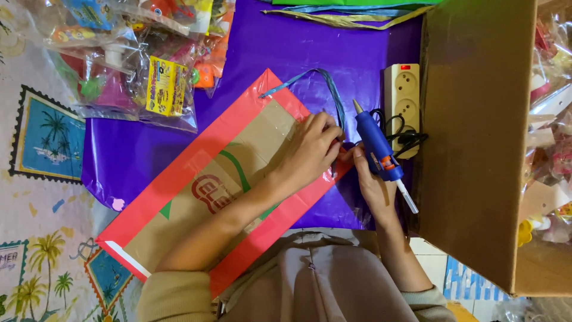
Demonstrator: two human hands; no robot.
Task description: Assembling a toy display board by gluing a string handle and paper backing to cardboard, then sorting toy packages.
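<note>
A flat piece of brown cardboard (196, 197) edged with red paper lies across my lap and a purple sheet (292, 48). A blue ribbon handle (325, 80) loops out from its far end. My left hand (310, 149) presses its fingers on the ribbon's end at the cardboard's red rim. My right hand (372, 179) holds a blue glue gun (376, 146), nozzle pointing away from me, right beside the left fingers.
A cream power strip (402, 104) with a black cable lies just right of the glue gun. A big brown cardboard box (476, 131) stands at the right. Clear bags of toys (131, 59) are piled at the upper left. Coloured paper strips (351, 15) lie at the top.
</note>
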